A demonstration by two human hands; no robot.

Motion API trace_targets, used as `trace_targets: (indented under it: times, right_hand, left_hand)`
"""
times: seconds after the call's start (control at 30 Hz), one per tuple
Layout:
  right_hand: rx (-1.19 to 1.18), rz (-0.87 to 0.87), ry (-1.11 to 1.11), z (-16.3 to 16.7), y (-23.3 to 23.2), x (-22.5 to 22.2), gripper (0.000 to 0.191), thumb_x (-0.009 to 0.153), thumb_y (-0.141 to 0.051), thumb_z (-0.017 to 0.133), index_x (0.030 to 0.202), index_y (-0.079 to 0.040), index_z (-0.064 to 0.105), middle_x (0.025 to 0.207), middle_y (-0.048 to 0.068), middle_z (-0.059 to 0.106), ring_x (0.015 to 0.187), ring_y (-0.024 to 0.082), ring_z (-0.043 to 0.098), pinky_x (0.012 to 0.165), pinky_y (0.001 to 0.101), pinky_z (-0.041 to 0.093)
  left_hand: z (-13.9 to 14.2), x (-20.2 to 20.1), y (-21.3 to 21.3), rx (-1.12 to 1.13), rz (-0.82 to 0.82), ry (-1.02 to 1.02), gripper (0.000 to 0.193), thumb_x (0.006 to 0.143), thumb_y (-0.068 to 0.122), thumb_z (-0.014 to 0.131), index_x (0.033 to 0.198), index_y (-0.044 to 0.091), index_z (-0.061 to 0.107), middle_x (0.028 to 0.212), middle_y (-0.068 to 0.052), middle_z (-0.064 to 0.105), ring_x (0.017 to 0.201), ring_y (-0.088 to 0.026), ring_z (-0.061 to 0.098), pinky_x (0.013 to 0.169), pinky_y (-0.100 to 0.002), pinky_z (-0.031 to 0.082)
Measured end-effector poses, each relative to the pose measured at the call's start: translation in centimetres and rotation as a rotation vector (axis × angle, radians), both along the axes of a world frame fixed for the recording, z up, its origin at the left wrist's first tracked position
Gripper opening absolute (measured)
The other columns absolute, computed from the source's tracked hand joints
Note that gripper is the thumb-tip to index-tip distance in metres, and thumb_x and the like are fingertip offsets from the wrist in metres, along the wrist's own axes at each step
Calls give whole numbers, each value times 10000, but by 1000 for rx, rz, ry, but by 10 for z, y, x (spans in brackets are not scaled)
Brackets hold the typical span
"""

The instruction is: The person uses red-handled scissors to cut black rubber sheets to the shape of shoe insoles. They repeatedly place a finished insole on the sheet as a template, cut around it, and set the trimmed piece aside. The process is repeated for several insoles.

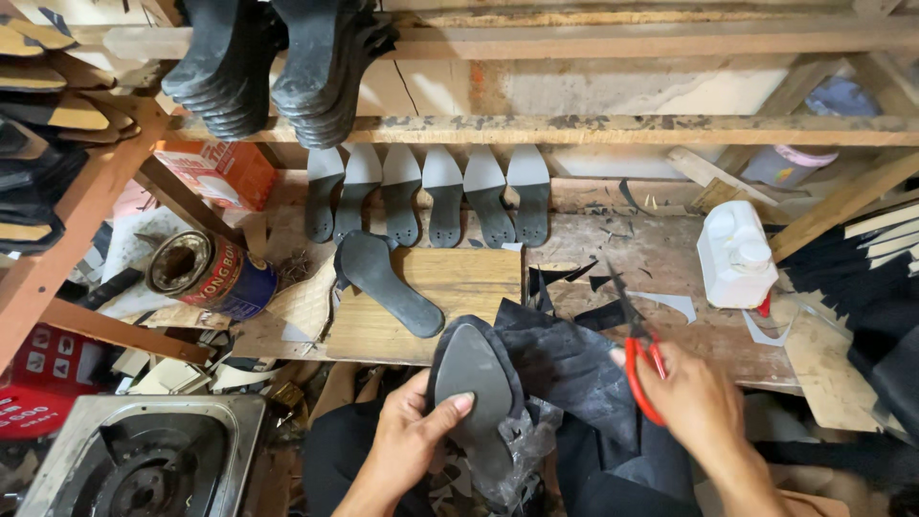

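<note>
Risk – scissors [639,359] in your right hand [697,402] point across the black sheet [574,369]; a slip could nick the left hand [414,438] | left hand clamps grey insole [476,378] over your lap, just below counter [670,258] edge | loose sheet may drag – crooked cut.

A scarred wooden bench [670,258] runs under a rough plank shelf [574,129], with a pale stained wall [622,91] behind the shelf, slanting timber braces [67,249] to the left of the bench and a metal stove [144,455] below its left end.
</note>
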State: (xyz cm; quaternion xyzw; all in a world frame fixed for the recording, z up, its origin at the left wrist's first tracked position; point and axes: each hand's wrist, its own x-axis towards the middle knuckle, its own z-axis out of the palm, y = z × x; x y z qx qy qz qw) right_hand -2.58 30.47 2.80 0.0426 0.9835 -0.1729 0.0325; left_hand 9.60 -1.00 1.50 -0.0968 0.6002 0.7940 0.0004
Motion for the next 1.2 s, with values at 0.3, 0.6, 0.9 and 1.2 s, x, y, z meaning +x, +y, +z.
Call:
trace_targets:
  times: [0.3,0.6,0.9,1.2]
  right_hand:
    - [134,177,344,-2,18,-37,465,809,-480,767,1008,-60,757,962,156,738,879,353,718,794,457,564]
    - [-562,671,505,-30,-94,71,1074,598,-417,898,1409,154,486,1302,261,614,1144,353,628,914,363,512]
    - [-1558,152,-562,-42,-94,71,374,879,-143,717,1224,-3,687,1104,48,731,993,109,671,890,300,520]
    - [-1340,138,-154,-44,-95,56,224,788,-77,818,974,3,721,855,20,735,751,82,634,689,291,541]
  left_hand:
    - [1,-1,9,128,113,25,258,893,68,686,1128,-35,698,974,-68,768,834,-120,679,771,-295,557]
    - [7,-28,51,299,108,28,354,978,209,649,1175,-85,649,984,-105,733,821,-184,687,722,-345,591]
    - [11,-28,39,-37,49,146,505,833,84,746,1305,28,577,1122,-35,723,969,-95,680,855,-250,553]
    - [-23,-17,30,-32,-166,-55,184,931,56,772,1034,-71,687,795,-44,672,636,-72,547,569,-238,442]
